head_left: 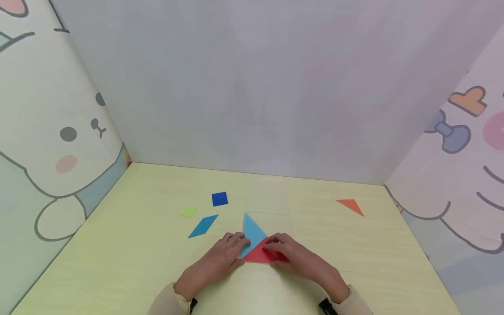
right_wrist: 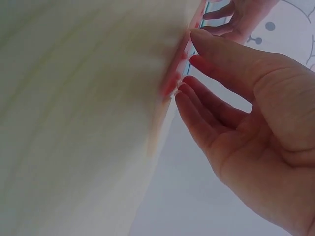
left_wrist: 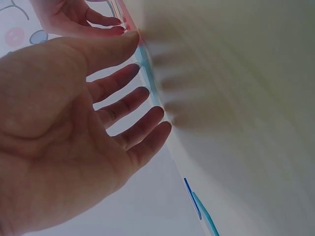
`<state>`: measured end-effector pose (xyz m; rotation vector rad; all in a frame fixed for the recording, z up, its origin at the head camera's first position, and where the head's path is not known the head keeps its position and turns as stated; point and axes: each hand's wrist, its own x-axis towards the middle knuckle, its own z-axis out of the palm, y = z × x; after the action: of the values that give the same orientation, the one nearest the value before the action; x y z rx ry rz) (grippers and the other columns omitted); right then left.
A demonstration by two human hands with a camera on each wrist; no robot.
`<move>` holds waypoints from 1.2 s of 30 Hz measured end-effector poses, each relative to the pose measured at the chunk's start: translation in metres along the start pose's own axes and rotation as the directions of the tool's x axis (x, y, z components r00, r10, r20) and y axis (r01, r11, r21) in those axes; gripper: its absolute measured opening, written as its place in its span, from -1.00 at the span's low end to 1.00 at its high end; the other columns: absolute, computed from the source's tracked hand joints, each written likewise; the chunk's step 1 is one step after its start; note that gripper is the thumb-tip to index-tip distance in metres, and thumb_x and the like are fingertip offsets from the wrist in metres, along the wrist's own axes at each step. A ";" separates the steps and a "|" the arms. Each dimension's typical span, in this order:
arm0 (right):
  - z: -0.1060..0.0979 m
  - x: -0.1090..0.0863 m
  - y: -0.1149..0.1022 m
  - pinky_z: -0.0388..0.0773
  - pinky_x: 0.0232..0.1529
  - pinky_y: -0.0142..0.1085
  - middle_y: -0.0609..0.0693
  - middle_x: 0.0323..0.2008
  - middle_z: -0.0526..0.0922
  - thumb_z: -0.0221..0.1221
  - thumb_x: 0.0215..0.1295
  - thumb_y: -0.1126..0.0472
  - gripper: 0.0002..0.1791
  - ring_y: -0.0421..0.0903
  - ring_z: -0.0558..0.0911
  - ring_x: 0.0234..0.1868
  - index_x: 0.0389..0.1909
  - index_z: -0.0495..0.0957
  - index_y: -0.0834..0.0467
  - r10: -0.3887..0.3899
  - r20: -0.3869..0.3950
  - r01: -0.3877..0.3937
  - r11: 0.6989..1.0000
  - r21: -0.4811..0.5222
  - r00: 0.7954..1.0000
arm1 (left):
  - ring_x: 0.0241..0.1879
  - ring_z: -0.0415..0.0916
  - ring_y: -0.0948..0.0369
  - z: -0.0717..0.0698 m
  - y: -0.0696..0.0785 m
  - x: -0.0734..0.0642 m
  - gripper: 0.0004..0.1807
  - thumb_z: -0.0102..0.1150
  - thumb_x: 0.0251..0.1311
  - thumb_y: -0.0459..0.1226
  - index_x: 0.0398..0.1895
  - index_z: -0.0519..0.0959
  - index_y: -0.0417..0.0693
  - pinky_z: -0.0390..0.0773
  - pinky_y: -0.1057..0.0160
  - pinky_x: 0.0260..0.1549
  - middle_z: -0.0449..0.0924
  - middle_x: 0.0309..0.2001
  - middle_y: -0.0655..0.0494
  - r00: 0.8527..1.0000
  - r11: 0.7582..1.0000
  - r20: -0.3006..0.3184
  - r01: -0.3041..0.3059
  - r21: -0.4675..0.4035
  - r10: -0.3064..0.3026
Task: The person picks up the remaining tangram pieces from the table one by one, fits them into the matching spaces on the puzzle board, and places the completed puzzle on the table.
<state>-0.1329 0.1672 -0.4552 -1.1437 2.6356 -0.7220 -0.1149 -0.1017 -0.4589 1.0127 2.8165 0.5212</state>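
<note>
A light blue triangle (head_left: 253,234) and a red triangle (head_left: 257,254) lie flat on the table, edge to edge, in the head view. My left hand (head_left: 224,257) touches the light blue triangle's left side with relaxed fingertips, its thumb by the corner where both pieces meet. On the red triangle rest the fingertips of my right hand (head_left: 301,258), which covers its right part. In the left wrist view the fingers of the left hand (left_wrist: 74,118) are spread and gently bent. The right wrist view has the right hand (right_wrist: 256,108) with its fingertips at the red piece's edge (right_wrist: 173,78).
Left of the hands lie a dark blue square (head_left: 219,199), a yellow-green triangle (head_left: 189,211) and a blue parallelogram (head_left: 203,226). An orange triangle (head_left: 351,206) lies far right. Plain grey cloth (head_left: 252,87) stands behind the pale table (head_left: 118,245), with cartoon-printed panels at both sides.
</note>
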 end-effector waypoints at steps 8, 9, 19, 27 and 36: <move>0.002 -0.008 -0.001 0.60 0.14 -0.30 -0.02 0.17 0.55 0.40 0.30 0.27 -0.58 -0.02 0.51 0.20 0.18 0.63 0.11 -0.018 -0.015 0.017 0.999 -0.032 1.000 | 0.23 0.38 0.03 0.000 0.000 0.000 -0.50 0.30 0.39 -0.20 0.32 0.45 -0.13 0.52 0.03 0.19 0.43 0.27 -0.03 1.000 1.000 0.002 -0.002 -0.006 0.002; 0.002 -0.009 0.000 0.60 0.14 -0.30 -0.01 0.18 0.55 0.39 0.30 0.30 -0.57 -0.01 0.51 0.21 0.19 0.62 0.12 -0.032 -0.022 0.031 0.999 -0.041 0.999 | 0.23 0.38 0.03 0.000 0.000 0.000 -0.50 0.30 0.39 -0.20 0.32 0.45 -0.13 0.52 0.02 0.20 0.42 0.27 -0.03 1.000 1.000 0.003 -0.003 -0.008 0.003; 0.006 -0.019 0.000 0.61 0.15 -0.19 0.09 0.25 0.54 0.32 0.32 0.40 -0.44 0.07 0.53 0.25 0.35 0.53 0.16 -0.127 -0.032 0.118 0.972 -0.203 0.991 | 0.18 0.39 0.06 -0.004 -0.005 0.001 -0.61 0.26 0.41 -0.24 0.24 0.50 -0.12 0.53 0.09 0.18 0.44 0.22 0.01 1.000 0.997 0.006 -0.016 -0.082 0.016; 0.005 -0.021 -0.003 0.59 0.19 -0.12 0.10 0.34 0.50 0.28 0.37 0.37 -0.40 0.11 0.50 0.32 0.42 0.47 0.14 -0.088 0.000 0.086 0.968 -0.234 0.996 | 0.01 0.46 0.10 -0.013 -0.013 0.002 -0.77 0.21 0.44 -0.30 0.07 0.57 -0.19 0.60 0.17 0.05 0.49 0.05 0.04 0.999 0.992 -0.052 0.006 -0.128 -0.013; 0.004 -0.021 -0.006 0.55 0.23 -0.06 0.10 0.41 0.47 0.22 0.41 0.38 -0.41 0.16 0.46 0.37 0.45 0.44 0.13 -0.038 0.030 0.044 0.968 -0.249 0.999 | 0.02 0.54 0.07 -0.020 -0.025 0.000 -0.72 0.24 0.42 -0.27 0.09 0.57 -0.22 0.63 0.09 0.05 0.56 0.01 -0.01 0.986 0.990 -0.119 0.110 -0.086 -0.120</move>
<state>-0.1135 0.1772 -0.4568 -1.2633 2.7478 -0.3858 -0.1344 -0.1251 -0.4494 0.8243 2.9134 0.6983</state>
